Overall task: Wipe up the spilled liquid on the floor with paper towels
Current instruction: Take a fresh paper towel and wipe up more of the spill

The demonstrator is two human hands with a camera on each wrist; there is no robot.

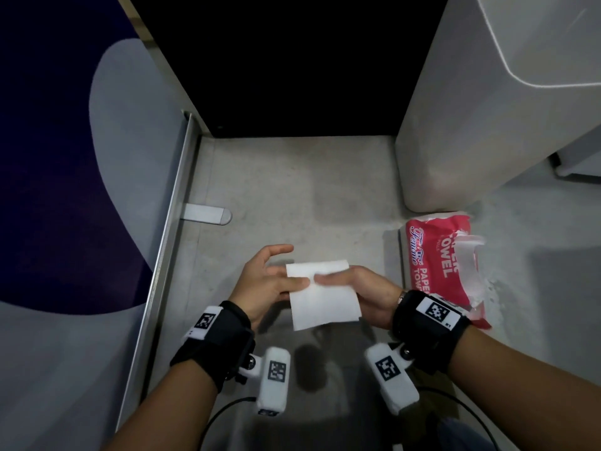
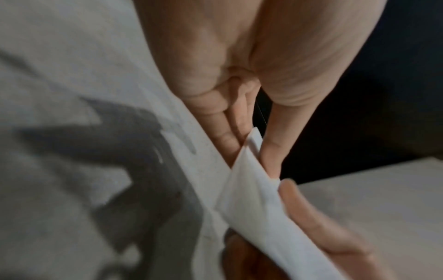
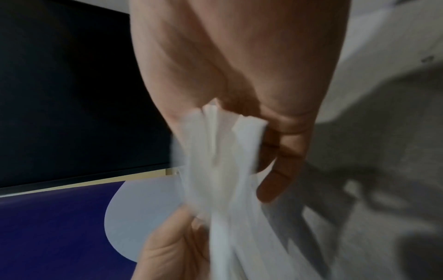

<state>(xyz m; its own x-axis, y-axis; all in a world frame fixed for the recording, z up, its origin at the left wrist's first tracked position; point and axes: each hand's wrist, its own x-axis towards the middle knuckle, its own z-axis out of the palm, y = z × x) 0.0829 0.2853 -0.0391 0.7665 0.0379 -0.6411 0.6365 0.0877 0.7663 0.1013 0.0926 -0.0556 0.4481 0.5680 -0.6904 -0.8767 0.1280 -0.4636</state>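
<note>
Head view: two hands, left (image 1: 260, 284) and right (image 1: 361, 294), each grip pinching one paper towel (image 1: 320, 294); one red pack (image 1: 445, 268).

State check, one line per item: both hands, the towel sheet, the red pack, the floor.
paper towel sheet: folded, held off the floor between both hands.
left hand: pinches the sheet's left edge, index finger extended.
right hand: grips the sheet's right side, thumb on top.
paper towel pack: torn open, lying on the floor.
floor: dark wet-looking patch below the hands, not yet wiped.
</note>
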